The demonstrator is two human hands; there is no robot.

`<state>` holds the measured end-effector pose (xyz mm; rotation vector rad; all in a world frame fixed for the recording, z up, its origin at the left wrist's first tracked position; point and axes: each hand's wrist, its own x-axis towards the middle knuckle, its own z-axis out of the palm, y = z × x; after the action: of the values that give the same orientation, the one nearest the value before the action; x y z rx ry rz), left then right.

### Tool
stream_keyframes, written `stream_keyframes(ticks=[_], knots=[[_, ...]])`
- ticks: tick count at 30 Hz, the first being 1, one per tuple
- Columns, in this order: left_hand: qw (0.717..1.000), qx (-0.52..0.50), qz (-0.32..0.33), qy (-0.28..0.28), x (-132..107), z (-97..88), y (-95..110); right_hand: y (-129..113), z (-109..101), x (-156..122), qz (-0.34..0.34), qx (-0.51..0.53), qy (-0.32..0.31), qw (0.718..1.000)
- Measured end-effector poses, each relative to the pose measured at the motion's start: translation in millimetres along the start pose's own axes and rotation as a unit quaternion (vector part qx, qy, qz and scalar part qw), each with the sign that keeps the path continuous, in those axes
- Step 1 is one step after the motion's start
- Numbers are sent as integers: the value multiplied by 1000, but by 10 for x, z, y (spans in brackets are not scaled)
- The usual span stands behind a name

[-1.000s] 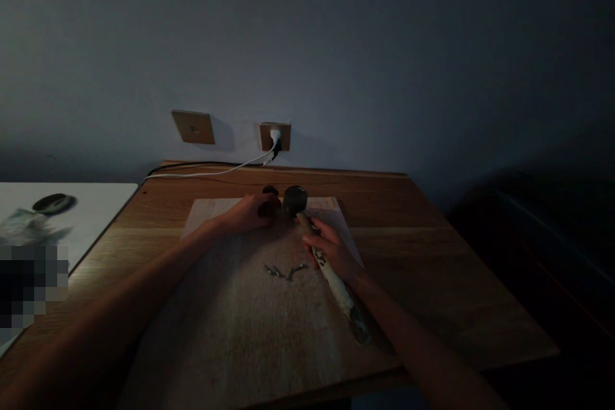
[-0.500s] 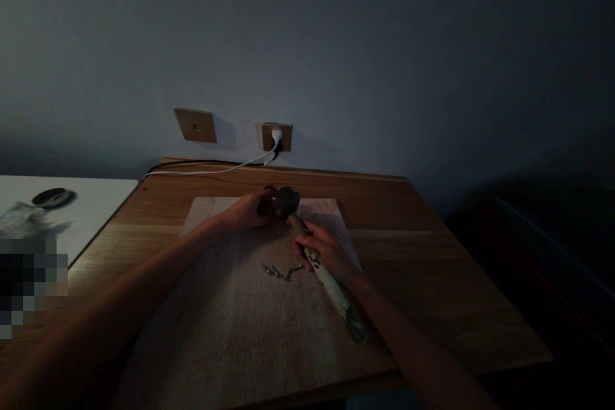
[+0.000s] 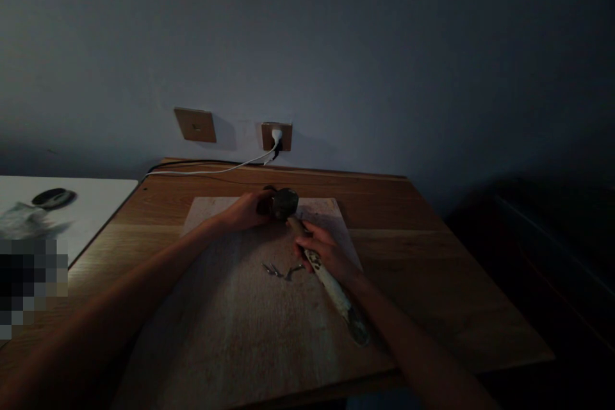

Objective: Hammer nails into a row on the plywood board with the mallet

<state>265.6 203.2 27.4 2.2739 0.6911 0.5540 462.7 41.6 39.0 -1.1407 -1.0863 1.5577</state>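
Note:
My right hand (image 3: 324, 248) is wrapped around the handle of a hammer (image 3: 334, 291), whose pale coating looks worn and flaked. The dark, rounded hammer head (image 3: 286, 203) is over the far part of a wooden board (image 3: 230, 327). Close against the head's left side, my left hand (image 3: 247, 210) has its fingers curled in shadow. Whatever they pinch is hidden by the head and the dark. Several small metal nails (image 3: 273, 270) lie loose on the board, nearer to me than the hammer head.
The board rests on a wooden table (image 3: 432, 295) against a wall. A wall socket (image 3: 283, 136) holds plugs, with a white cable (image 3: 206, 172) and a black one running left. On a white surface (image 3: 108, 195) at left are a dark round object (image 3: 50, 197) and crumpled clear plastic (image 3: 22, 219).
The hammer head has shifted slightly left and down, closer to my left fingers. My left hand and the loose nails stay in place.

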Motion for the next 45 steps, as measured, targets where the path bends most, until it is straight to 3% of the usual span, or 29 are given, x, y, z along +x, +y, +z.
stream_keyframes(ticks=[35, 41, 45], knots=[[1000, 19, 14, 9, -5, -3, 33, -32, 20, -52, -1, 5, -1, 1000], [1000, 17, 2, -16, -7, -33, 22, -171, 72, -179, -105, 62, 34, 992], [1000, 12, -7, -22, -5, -43, 53, -313, 27, -213, -55, 56, 49, 996]])
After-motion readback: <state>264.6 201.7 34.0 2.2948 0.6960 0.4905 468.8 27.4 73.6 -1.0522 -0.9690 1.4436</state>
